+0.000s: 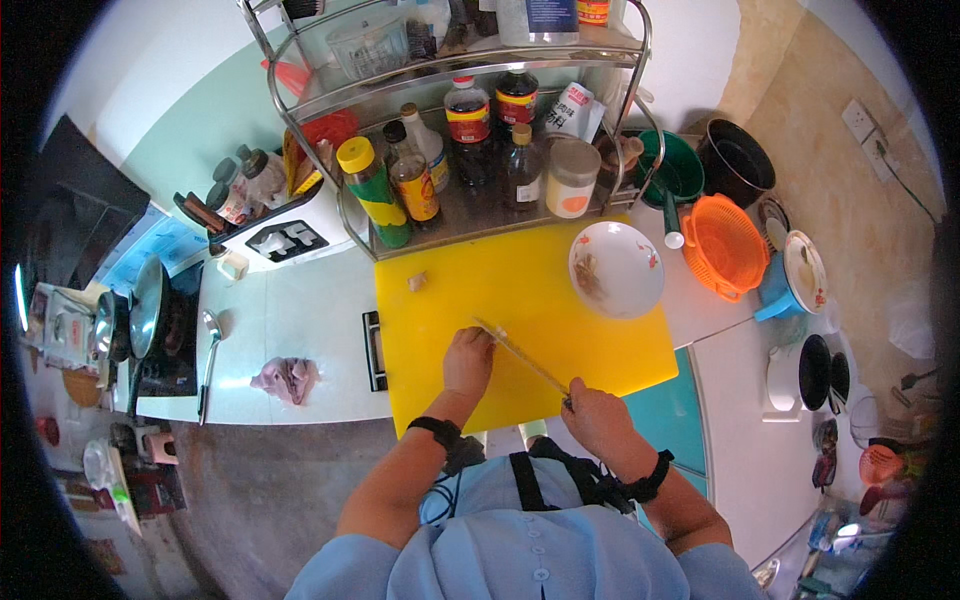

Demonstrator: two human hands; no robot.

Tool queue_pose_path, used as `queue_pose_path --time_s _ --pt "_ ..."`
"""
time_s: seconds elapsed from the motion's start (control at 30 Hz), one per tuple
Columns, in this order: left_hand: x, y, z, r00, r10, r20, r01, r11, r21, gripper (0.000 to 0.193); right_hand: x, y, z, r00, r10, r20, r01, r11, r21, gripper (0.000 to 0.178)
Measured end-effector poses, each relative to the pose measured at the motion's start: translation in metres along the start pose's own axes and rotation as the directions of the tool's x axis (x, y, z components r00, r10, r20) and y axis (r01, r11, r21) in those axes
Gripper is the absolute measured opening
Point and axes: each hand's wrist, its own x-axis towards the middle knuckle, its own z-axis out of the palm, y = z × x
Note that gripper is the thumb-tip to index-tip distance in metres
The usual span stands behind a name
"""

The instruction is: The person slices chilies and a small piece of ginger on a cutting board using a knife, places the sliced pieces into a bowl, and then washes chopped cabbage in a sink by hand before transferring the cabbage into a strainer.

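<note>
My right hand (598, 415) is closed round the handle of a kitchen knife (528, 358), whose blade slants up and left across the yellow cutting board (520, 265). My left hand (468, 362) rests on the board by the blade's far end, its fingers curled down; whatever they press on is hidden. A small pale brown piece of food (417, 282), perhaps ginger, lies at the board's upper left. At the upper right of the board stands a white bowl (630, 265) with a flowered rim, and thin beige shreds lie in its left side.
Behind the board is a metal rack (440, 235) with bottles and jars. An orange basket (722, 245), a green scoop (675, 170) and a dark pot (737, 160) stand to the right. Leftward on the white counter lie a crumpled purplish cloth-like thing (285, 379) and a ladle (210, 355).
</note>
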Motion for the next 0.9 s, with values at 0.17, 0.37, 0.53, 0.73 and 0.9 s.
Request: queue_pose_path --time_s 0.17,0.37,0.53,0.73,0.9 --pt "-0.001 0.002 0.0 0.999 -0.05 0.01 0.05 0.999 -0.011 0.014 0.014 -0.002 0.021 1.0 0.022 -0.008 -0.022 0.999 -0.031 0.026" --pt "-0.003 -0.001 0.001 0.998 -0.061 0.0 0.061 0.996 -0.067 0.012 0.041 0.0 0.031 0.993 -0.092 -0.081 0.09 0.996 -0.017 0.025" --pt "-0.005 -0.002 0.004 0.999 -0.038 -0.027 0.037 0.999 -0.025 0.014 0.018 -0.004 0.016 0.993 -0.097 -0.07 0.095 0.995 -0.028 0.024" --pt "-0.005 -0.003 0.003 0.999 -0.052 0.002 0.052 0.998 -0.04 0.016 0.033 -0.008 0.037 0.998 -0.017 -0.061 0.018 1.0 0.019 0.024" --pt "-0.006 -0.004 0.002 0.999 -0.016 -0.029 0.014 0.999 -0.041 0.011 0.04 -0.008 0.038 0.992 -0.081 -0.1 0.085 0.996 0.034 0.026"
